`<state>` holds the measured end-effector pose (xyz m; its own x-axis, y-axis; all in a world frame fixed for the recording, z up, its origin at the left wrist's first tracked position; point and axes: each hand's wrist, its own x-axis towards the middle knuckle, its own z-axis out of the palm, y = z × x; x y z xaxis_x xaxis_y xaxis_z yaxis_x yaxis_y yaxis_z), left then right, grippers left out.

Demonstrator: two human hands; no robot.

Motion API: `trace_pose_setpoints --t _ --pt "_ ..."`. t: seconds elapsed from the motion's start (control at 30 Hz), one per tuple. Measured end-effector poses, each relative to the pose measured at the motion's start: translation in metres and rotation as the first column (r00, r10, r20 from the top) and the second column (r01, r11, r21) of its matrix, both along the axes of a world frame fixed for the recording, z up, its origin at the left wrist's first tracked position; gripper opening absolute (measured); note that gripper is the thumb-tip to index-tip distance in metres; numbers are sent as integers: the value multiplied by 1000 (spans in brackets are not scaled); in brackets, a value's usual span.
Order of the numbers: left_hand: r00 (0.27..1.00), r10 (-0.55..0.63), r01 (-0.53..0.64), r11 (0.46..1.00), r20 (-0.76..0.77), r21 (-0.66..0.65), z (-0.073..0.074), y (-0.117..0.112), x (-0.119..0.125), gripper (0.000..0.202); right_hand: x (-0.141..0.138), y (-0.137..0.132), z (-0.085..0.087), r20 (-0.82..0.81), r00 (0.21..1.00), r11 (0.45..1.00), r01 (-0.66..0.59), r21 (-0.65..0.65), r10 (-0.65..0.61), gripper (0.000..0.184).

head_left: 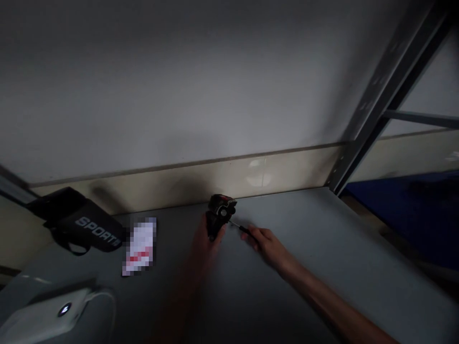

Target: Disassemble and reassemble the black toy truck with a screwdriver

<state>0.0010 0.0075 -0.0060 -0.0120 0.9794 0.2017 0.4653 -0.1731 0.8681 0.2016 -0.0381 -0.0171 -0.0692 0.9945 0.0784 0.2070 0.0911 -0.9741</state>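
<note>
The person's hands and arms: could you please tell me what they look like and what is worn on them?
Both the left hand and right hand are bare, with no gloves. The forearms are bare too: no sleeves, watch or bands show. Dim light blurs the left one.

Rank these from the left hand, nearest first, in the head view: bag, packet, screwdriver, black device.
1. Black device, in the fingers of the left hand.
2. Screwdriver, just to the right.
3. Packet, to the left.
4. Bag, far left.

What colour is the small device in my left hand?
The device is black with red on top, per the head view.
</note>
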Motion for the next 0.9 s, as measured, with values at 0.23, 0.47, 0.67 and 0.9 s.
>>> trace_pose_setpoints --t 0.23,0.47,0.67,0.9 --pt "999 38 -38 999 6 12 12 -4 5 40 6 -7 11 376 921 918 -55 392 -105 41" --pt "999 -6 6 1000 43 2 11 -6 3 45 4 -4 15 -100 989 988 -116 -101 106 50" --pt "998 24 -25 1000 61 18 9 -7 7 41 1 -10 13 299 950 946 -11 324 -91 41" --pt "997 -24 25 1000 76 -8 7 -7 6 43 1 -8 12 -275 955 975 -155 -158 107 48"
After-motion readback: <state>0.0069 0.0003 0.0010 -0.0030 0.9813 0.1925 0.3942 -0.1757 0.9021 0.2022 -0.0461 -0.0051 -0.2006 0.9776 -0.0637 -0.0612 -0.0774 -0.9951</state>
